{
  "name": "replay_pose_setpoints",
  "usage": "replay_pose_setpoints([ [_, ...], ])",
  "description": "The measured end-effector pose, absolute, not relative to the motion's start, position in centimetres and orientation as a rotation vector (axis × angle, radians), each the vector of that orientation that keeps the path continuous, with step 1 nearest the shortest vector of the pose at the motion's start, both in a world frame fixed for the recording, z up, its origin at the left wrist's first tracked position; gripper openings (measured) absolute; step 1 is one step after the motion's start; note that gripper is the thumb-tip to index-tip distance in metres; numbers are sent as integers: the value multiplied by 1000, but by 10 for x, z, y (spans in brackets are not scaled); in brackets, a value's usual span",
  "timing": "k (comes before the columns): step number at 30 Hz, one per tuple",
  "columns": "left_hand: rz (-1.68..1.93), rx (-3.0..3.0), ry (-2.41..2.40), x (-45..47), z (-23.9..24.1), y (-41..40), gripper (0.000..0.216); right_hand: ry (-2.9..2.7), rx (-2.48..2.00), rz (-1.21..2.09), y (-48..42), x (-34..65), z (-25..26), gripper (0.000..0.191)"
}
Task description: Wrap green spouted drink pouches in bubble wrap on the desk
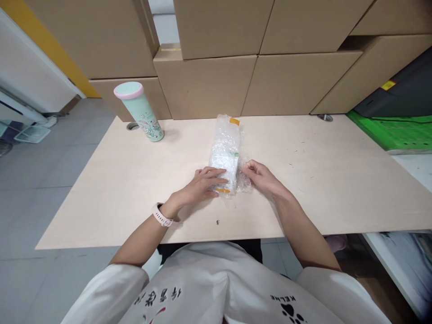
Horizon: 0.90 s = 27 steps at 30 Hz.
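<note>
A long package wrapped in bubble wrap (227, 144) lies on the table in front of me, with orange tape at its far and near ends. Through the plastic a white item with a small green mark shows, but I cannot make out its kind. My left hand (207, 182) rests across the package's near left part, fingers stretched out over it. At its right side my right hand (258, 173) pinches the loose edge of the bubble wrap, thumb and fingers together.
A mint tumbler with a pink-rimmed lid (143, 112) stands at the table's back left. Stacked cardboard boxes (205, 87) line the far edge of the pale table (111, 193). A green crate (398, 132) is at the right. A small dark speck lies near the front edge.
</note>
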<state>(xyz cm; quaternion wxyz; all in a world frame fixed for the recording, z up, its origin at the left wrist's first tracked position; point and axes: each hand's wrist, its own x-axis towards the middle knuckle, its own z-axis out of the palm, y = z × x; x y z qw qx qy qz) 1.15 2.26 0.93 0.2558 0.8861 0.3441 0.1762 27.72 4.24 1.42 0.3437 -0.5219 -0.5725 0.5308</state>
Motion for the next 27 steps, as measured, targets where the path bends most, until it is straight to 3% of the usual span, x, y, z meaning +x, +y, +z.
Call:
replay_pose_setpoints([
  [9,596,2409,1039,21,9,13,41,-1102,-1095,1754,46,271,16,41],
  [15,660,2390,955,21,8,12,37,-1050,-1203,1764,47,262,5,62],
  [20,775,2436,822,31,9,3,33,-1207,-1227,1744,37,259,14,46],
  [24,920,2400,630,36,16,-5,49,-1171,-1150,1718,32,263,25,40],
  [27,1117,2430,750,28,23,-1,57,-1107,-1060,1774,32,267,32,40],
])
